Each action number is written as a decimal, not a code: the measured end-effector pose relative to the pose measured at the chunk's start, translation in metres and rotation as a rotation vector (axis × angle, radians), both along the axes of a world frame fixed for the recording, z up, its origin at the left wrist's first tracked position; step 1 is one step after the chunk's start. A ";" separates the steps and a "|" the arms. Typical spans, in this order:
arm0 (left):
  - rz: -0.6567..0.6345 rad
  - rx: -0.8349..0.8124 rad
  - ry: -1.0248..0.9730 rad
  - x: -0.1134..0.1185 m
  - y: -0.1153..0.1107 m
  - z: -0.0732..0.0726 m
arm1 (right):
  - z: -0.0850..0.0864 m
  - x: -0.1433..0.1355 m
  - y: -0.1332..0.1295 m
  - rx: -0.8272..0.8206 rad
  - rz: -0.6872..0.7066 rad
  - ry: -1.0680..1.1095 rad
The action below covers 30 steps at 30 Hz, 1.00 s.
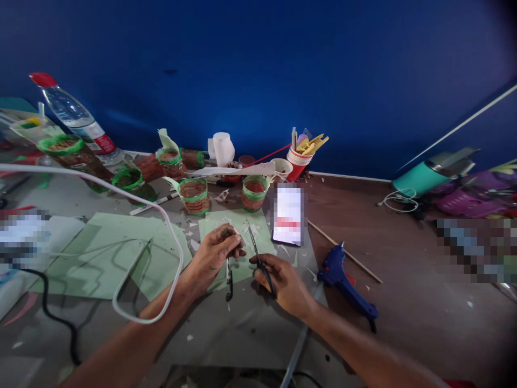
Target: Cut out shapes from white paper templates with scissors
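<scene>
My left hand (220, 250) is closed, its fingers pinching a small white piece (236, 230) that looks like paper. To its right, my right hand (278, 277) grips black-handled scissors (254, 240), their blades pointing up and away. A black and silver tool (229, 283) lies on the grey surface between the hands, partly hidden by my left hand. Under and beyond the hands is a light green sheet (214, 221) with white scraps on it. Small brown cups with green rims, one (194, 195) behind my left hand and another (254, 193) behind the scissors, stand beyond the sheet.
A phone (288, 215) lies right of the sheet, near a blue glue gun (347, 283) and a wooden stick (347, 253). A white cable (177, 242) loops above my left forearm. Farther back stand a red cup of tools (299, 161) and a plastic bottle (76, 118).
</scene>
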<state>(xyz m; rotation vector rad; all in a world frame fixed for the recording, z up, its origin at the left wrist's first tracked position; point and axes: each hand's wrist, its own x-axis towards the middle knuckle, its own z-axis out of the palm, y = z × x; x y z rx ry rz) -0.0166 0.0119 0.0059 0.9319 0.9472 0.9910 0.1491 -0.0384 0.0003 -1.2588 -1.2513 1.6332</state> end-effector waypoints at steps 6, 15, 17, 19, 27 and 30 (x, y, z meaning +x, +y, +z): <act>0.184 0.060 -0.123 -0.006 0.006 0.014 | 0.003 0.013 0.003 0.134 -0.034 -0.349; 0.219 0.019 -0.150 -0.010 0.008 0.017 | 0.017 0.017 0.004 0.273 0.054 -0.894; 0.222 0.023 -0.145 -0.011 0.009 0.016 | 0.017 0.015 0.003 0.298 0.070 -0.967; 0.252 0.051 -0.139 -0.012 0.011 0.014 | 0.016 0.014 0.003 0.322 0.087 -1.022; 0.371 0.135 -0.181 -0.018 0.016 0.013 | 0.011 0.013 0.002 0.349 0.118 -1.114; 0.380 0.134 -0.171 -0.019 0.017 0.015 | 0.013 0.013 0.002 0.330 0.141 -1.083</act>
